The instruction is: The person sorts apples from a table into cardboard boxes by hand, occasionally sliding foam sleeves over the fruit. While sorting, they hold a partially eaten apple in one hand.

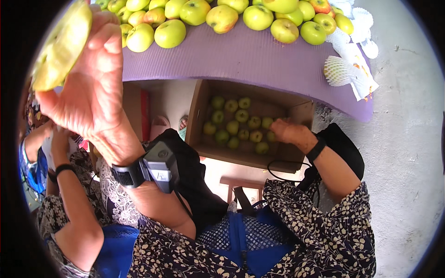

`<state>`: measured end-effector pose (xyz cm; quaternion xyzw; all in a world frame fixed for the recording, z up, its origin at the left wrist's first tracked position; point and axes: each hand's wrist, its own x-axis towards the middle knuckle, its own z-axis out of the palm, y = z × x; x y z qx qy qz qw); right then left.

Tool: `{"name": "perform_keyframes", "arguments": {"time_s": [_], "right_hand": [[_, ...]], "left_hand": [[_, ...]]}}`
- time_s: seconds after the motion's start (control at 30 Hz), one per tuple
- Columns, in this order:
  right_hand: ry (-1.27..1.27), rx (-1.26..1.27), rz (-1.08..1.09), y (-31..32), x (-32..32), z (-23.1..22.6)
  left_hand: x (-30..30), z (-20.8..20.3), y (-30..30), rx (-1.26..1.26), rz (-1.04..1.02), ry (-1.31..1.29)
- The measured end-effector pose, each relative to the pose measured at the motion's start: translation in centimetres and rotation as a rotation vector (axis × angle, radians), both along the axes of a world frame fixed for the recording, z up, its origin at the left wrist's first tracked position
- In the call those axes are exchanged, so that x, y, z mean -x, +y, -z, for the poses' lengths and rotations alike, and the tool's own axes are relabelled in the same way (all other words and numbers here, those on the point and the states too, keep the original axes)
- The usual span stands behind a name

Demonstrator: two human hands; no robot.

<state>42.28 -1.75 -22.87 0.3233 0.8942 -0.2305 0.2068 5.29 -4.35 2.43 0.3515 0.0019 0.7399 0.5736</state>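
Raised close at the upper left, my left hand (95, 78) grips a yellow-green cut apple (62, 48) between thumb and fingers. A pale, uneven face of the apple shows. My right hand (294, 133) reaches over the right side of an open cardboard box (252, 157). Its fingers are bent together beside a green apple (267, 123); whatever they hold is hidden. Several green apples lie spaced out on the box's bottom.
A purple-covered table (222, 58) carries many yellow-green apples (194, 11), with white foam nets (337, 71) at its right end. To my left, a co-worker's arm (76, 199) is close. A small wooden stool (243, 183) stands below the box.
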Motion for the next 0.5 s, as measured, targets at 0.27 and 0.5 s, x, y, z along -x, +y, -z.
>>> {"name": "perform_keyframes", "arguments": {"time_s": [0.27, 0.5], "right_hand": [[0.212, -0.196, 0.035, 7.3, -0.4, 10.4], [-0.056, 0.088, 0.527, 5.2, 4.2, 9.4]], "left_hand": [[0.9, 1.4, -0.6, 0.050, 0.112, -0.056], [1.6, 2.4, -0.8, 0.023, 0.129, -0.085]]}}
